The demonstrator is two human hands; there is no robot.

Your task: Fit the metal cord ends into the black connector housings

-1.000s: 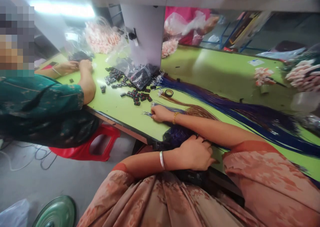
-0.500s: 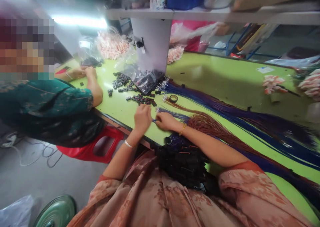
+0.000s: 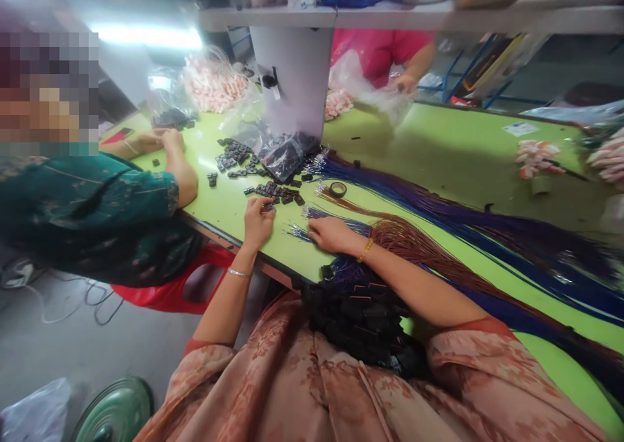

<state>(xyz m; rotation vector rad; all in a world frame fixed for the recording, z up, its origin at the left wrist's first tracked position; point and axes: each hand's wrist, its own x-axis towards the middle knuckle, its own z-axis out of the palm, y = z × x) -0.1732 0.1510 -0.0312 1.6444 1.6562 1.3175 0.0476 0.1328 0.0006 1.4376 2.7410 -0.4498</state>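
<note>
My left hand [image 3: 257, 221] lies on the green table [image 3: 439, 149] with its fingertips pinched on a small black connector at the near edge of a scatter of black connectors [image 3: 275, 193]. My right hand [image 3: 330, 234] rests palm down on the ends of a thin bunch of blue wires [image 3: 305, 232], fingers curled over them. Long bundles of blue wires [image 3: 439, 205] and brown wires [image 3: 414, 247] run from there to the right. A heap of finished dark wire assemblies [image 3: 361, 312] lies in my lap.
A person in a green sleeve [image 3: 97, 201] works at the table's left end. Another person in pink [image 3: 385, 49] handles a plastic bag across the table. A grey post [image 3: 292, 84], a bag of black parts [image 3: 285, 156], a tape roll [image 3: 337, 188] and pink bundles [image 3: 533, 156] stand on the table.
My left hand rose from my lap to the table, met my right hand at the wire ends, then moved left to the black connectors. The right hand stayed on the blue wires.
</note>
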